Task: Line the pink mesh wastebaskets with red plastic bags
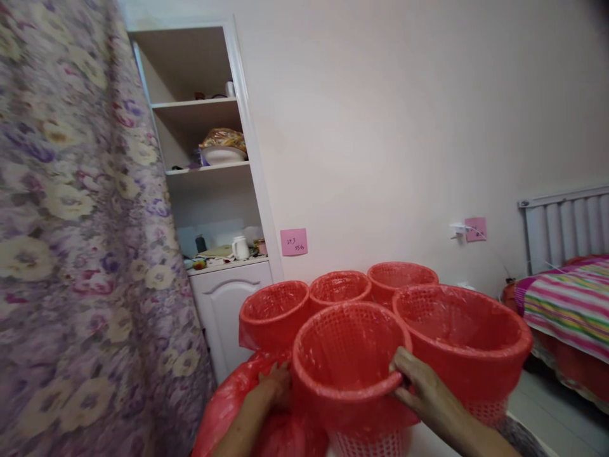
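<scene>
R hand (pixel 419 381) gripping front basket (pixel 347 355) rim, thumb inside | L hand (pixel 276 384) pressing red liner bag (pixel 238 406) at its side, grip can't tell | advising: keeping rim steady, liner smooth.

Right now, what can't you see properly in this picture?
- Left hand: fingers hidden behind the front basket and the red bag.
- What the baskets stand on: covered by the baskets themselves.
- Pink note: writing too small.
- Bed: cut off by the right edge.
- Right hand grips the basket rim.
</scene>
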